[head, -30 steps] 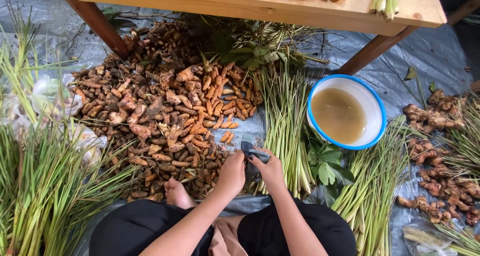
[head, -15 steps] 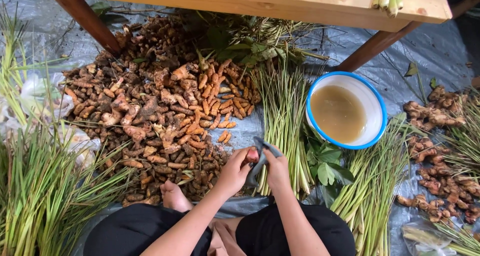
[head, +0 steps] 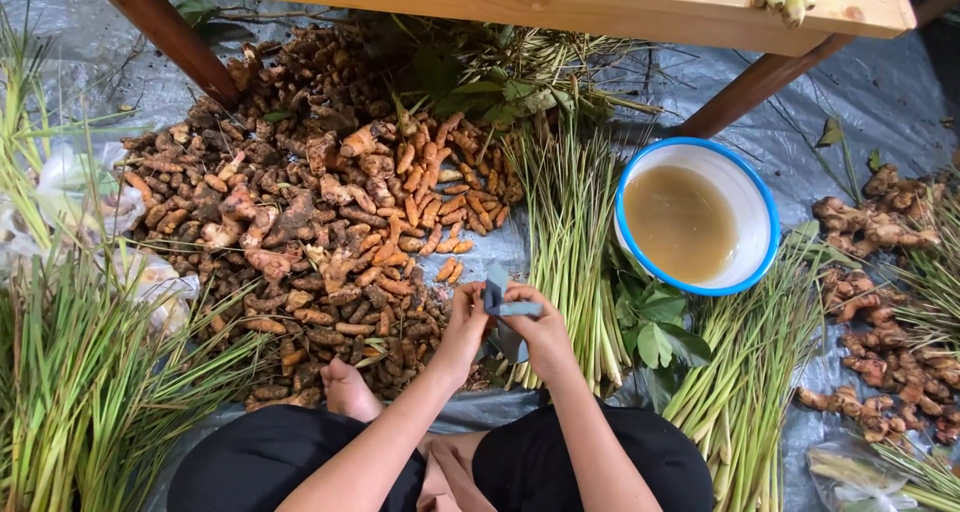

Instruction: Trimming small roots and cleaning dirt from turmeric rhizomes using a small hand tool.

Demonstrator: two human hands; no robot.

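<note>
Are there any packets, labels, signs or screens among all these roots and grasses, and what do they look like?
No labels, signs or screens show.
Clear plastic bags: far left, crumpled among the grass, whitish.
Clear plastic bag: bottom right corner, flat, with pale contents.
Small grey-blue strip: held between left hand and right hand.

Wooden table (head: 560,7) over grey tarpaulin (head: 880,102)

The head camera looks steeply down, close above the hands (head: 505,322) and ground.
</note>
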